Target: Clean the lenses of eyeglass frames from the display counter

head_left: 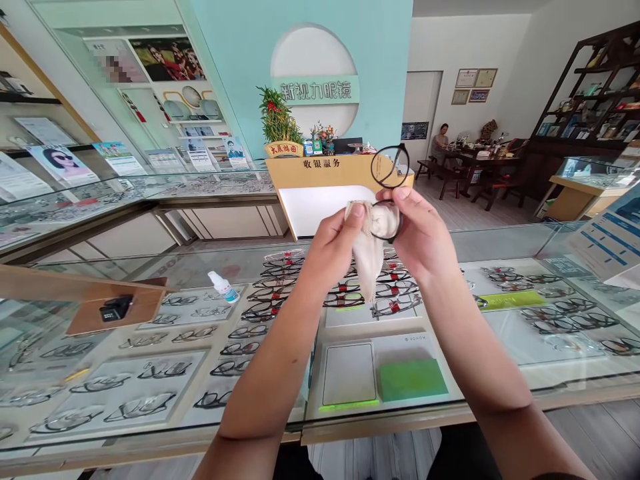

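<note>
A pair of round, dark-framed eyeglasses (390,167) is held up over the glass counter, turned so that one lens sits above the other. My right hand (419,230) is closed on the frame near its middle. With my left hand (334,241) I pinch a pale cleaning cloth (369,267), its thumb on top. Part of the cloth lies against the lower lens, and the rest hangs down. The upper lens is uncovered. Fingers behind the cloth and frame are partly hidden.
Under the glass counter (320,417) lie rows of eyeglasses (273,293), a green box (413,379) and a flat white panel (349,375). A small white spray bottle (223,287) stands at the left. Farther back are a cash desk (330,173) and a seated person (442,139).
</note>
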Demonstrator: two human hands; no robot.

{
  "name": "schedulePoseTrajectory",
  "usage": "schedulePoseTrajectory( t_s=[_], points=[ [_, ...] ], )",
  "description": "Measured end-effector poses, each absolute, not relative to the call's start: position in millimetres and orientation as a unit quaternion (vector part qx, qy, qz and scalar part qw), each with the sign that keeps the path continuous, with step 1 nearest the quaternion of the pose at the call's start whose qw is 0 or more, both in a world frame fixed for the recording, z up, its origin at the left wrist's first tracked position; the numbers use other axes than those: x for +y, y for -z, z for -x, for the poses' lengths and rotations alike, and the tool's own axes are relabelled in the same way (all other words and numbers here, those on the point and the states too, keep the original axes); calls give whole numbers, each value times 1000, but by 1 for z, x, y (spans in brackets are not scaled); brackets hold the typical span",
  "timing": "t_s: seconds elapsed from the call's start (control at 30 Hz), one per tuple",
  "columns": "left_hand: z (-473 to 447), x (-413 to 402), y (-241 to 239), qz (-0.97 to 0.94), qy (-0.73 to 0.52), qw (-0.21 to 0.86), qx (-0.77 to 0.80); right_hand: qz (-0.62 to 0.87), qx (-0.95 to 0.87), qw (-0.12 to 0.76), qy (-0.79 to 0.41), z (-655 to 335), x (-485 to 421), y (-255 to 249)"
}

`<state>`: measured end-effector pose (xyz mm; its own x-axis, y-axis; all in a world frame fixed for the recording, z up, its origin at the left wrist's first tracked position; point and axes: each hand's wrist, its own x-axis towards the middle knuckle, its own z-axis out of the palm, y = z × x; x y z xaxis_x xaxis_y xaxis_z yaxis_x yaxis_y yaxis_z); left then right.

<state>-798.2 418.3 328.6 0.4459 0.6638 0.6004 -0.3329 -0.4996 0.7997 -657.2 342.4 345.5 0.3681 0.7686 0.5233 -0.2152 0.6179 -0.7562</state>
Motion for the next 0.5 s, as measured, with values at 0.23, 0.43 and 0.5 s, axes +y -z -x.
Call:
schedulePoseTrajectory(
  t_s=[0.23,0.43,0.5],
  points=[
    [802,443,-326,-630,-538,536,159,330,-529,700,-349,632,330,-352],
    [801,444,-327,-616,-558,532,162,357,-550,673,-343,638,338,-347],
    [800,443,-328,-610,-561,538,153,363,-552,670,-337,639,339,-346]
  ],
)
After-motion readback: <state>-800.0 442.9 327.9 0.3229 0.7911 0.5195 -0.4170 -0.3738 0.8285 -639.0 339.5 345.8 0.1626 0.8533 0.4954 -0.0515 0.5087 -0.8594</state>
